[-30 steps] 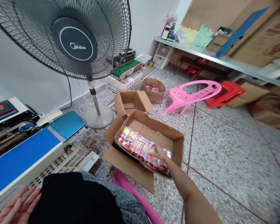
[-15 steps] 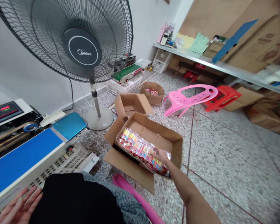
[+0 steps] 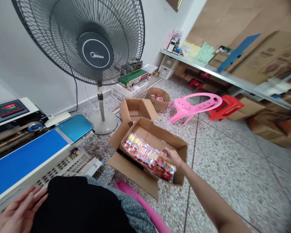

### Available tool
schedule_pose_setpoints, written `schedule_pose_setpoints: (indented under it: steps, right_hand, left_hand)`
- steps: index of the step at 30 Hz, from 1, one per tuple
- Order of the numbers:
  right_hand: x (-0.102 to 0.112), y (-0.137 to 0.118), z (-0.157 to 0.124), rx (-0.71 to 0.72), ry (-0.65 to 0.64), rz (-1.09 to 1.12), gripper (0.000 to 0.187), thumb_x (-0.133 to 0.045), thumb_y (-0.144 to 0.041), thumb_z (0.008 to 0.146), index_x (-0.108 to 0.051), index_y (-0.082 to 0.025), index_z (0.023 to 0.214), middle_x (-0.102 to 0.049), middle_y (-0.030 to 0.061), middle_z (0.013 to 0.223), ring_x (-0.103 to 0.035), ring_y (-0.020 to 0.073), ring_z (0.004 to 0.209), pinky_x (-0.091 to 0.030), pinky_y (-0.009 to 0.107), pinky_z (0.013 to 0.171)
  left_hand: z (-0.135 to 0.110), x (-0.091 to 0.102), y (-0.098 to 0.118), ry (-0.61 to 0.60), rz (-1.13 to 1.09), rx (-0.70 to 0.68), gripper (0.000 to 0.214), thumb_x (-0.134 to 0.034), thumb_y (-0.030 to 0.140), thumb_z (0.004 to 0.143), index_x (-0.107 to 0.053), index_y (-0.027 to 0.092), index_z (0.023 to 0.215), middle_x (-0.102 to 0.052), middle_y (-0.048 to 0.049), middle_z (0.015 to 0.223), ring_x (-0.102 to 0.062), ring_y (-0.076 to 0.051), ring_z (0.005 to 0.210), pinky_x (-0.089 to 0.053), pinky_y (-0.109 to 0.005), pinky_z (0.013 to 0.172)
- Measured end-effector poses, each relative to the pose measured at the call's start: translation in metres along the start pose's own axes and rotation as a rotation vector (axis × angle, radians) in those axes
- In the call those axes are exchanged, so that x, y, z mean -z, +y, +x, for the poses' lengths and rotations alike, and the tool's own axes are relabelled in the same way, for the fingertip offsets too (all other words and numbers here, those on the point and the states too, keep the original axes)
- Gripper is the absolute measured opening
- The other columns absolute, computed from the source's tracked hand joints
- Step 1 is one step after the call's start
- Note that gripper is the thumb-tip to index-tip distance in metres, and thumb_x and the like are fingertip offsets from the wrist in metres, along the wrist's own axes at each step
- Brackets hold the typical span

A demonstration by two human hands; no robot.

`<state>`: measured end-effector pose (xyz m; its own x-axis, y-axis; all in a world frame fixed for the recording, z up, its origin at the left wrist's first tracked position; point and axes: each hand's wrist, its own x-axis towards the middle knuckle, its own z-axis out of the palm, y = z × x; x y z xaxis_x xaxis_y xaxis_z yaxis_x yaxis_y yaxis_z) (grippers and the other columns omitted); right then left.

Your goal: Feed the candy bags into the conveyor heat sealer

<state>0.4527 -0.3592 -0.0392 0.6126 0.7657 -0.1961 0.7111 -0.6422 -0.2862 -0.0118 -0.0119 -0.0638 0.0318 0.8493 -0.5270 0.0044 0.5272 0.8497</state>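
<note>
My right hand (image 3: 171,157) reaches into an open cardboard box (image 3: 178,142) on the floor, its fingers stretched out and apart. It is at the upper edge of a row of clear plastic packets (image 3: 145,153) with red, yellow and pink contents, which stand along the near side of the box. Whether the fingertips touch them I cannot tell. At the lower left my left hand (image 3: 20,210) is open, fingers extended and holding nothing, beside my black clothing and near the white crate under a sealing machine with a blue belt (image 3: 29,161).
A standing fan (image 3: 97,55) rises behind the box. Another open carton (image 3: 138,108) and a round cardboard bin (image 3: 160,100) stand beyond it. A pink chair (image 3: 196,105) and a red stool (image 3: 226,107) are to the right, before a long table (image 3: 232,77). A green-belt machine (image 3: 133,77) sits farther back.
My right hand has lifted slightly off the packets and shifted a little, so more of them show at the right end. My left hand stays open at the lower left. The view has turned slightly.
</note>
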Motion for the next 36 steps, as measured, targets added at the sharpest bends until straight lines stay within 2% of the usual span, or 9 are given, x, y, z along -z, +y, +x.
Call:
schedule_pose_setpoints:
  steps: [2,5,10,13,18,20,27,32,36]
  right_hand:
    - [0.018,-0.013,0.003,0.092,0.013,0.007,0.028,-0.050,-0.048,0.076,-0.051,-0.020,0.078,-0.055,-0.0009,0.061,-0.046,0.0116,0.051,-0.033,0.022,0.051]
    - [0.039,-0.036,0.009,0.223,0.016,-0.026,0.027,-0.050,-0.047,0.077,-0.050,-0.020,0.078,-0.055,-0.0012,0.059,-0.046,0.0116,0.050,-0.033,0.022,0.050]
    - [0.064,-0.102,0.014,0.517,0.011,-0.082,0.022,-0.048,-0.040,0.083,-0.051,-0.019,0.076,-0.057,0.0010,0.063,-0.050,0.0117,0.055,-0.032,0.022,0.052]
    - [0.078,-0.162,0.018,0.760,-0.021,0.004,0.020,-0.050,-0.038,0.083,-0.052,-0.019,0.079,-0.057,0.0000,0.064,-0.050,0.0101,0.056,-0.032,0.021,0.053]
    - [0.078,-0.260,0.045,0.927,-0.121,0.098,0.018,-0.055,-0.037,0.078,-0.054,-0.019,0.075,-0.056,-0.0017,0.064,-0.050,0.0105,0.058,-0.033,0.020,0.055]
    - [0.066,-0.293,0.062,0.909,-0.119,0.136,0.018,-0.058,-0.038,0.074,-0.056,-0.020,0.077,-0.057,-0.0015,0.068,-0.051,0.0118,0.062,-0.035,0.021,0.058]
    - [0.024,-0.389,0.094,0.998,-0.121,0.430,0.030,-0.065,-0.031,0.068,-0.057,-0.021,0.095,-0.058,0.0015,0.091,-0.054,0.0158,0.080,-0.043,0.028,0.075]
    - [-0.003,-0.400,0.103,0.778,-0.067,0.853,0.042,-0.054,-0.035,0.079,-0.044,-0.021,0.117,-0.053,0.0084,0.110,-0.057,0.0158,0.085,-0.048,0.027,0.069]
    - [-0.040,-0.402,0.097,0.724,-0.242,0.902,0.023,-0.051,-0.039,0.082,-0.055,-0.019,0.093,-0.061,0.0034,0.081,-0.058,0.0159,0.072,-0.048,0.026,0.063]
  left_hand:
    - [-0.013,-0.014,0.004,0.022,0.045,-0.253,0.035,-0.079,0.036,0.045,-0.066,0.032,0.077,-0.070,0.0139,0.075,-0.058,-0.030,0.103,-0.038,-0.054,0.097]
    - [-0.034,-0.046,0.010,0.028,0.076,-0.354,0.042,-0.076,0.042,0.052,-0.065,0.023,0.087,-0.070,0.0013,0.089,-0.062,-0.030,0.095,-0.040,-0.055,0.094]
    - [-0.078,-0.115,0.007,-0.546,0.257,-0.359,0.045,-0.064,0.041,0.069,-0.058,0.019,0.107,-0.062,-0.0112,0.113,-0.057,-0.027,0.104,-0.041,-0.047,0.094]
    - [-0.095,-0.155,0.005,-0.917,0.254,-0.382,0.070,-0.072,0.036,0.062,-0.045,0.021,0.126,-0.044,-0.0124,0.136,-0.039,-0.028,0.124,-0.029,-0.045,0.104]
    - [-0.098,-0.167,0.026,-1.324,0.038,-0.130,0.071,-0.077,0.041,0.052,-0.057,0.014,0.115,-0.060,-0.0147,0.118,-0.051,-0.035,0.112,-0.035,-0.048,0.097]
    - [-0.097,-0.154,0.034,-1.264,-0.072,-0.034,0.059,-0.075,0.039,0.056,-0.062,0.012,0.106,-0.066,-0.0153,0.105,-0.058,-0.035,0.100,-0.041,-0.048,0.091]
    - [-0.081,-0.115,0.034,-0.628,-0.396,-0.126,0.036,-0.076,0.022,0.058,-0.066,0.011,0.091,-0.071,-0.0126,0.088,-0.066,-0.026,0.078,-0.050,-0.040,0.077]
    - [-0.065,-0.082,0.051,-0.366,-0.550,-0.215,0.040,-0.075,0.022,0.059,-0.064,0.013,0.096,-0.071,-0.0116,0.092,-0.066,-0.025,0.083,-0.050,-0.038,0.079]
    - [-0.053,-0.058,0.062,-0.241,-0.566,-0.273,0.034,-0.075,0.021,0.059,-0.064,0.012,0.090,-0.071,-0.0112,0.089,-0.067,-0.024,0.078,-0.052,-0.035,0.074]
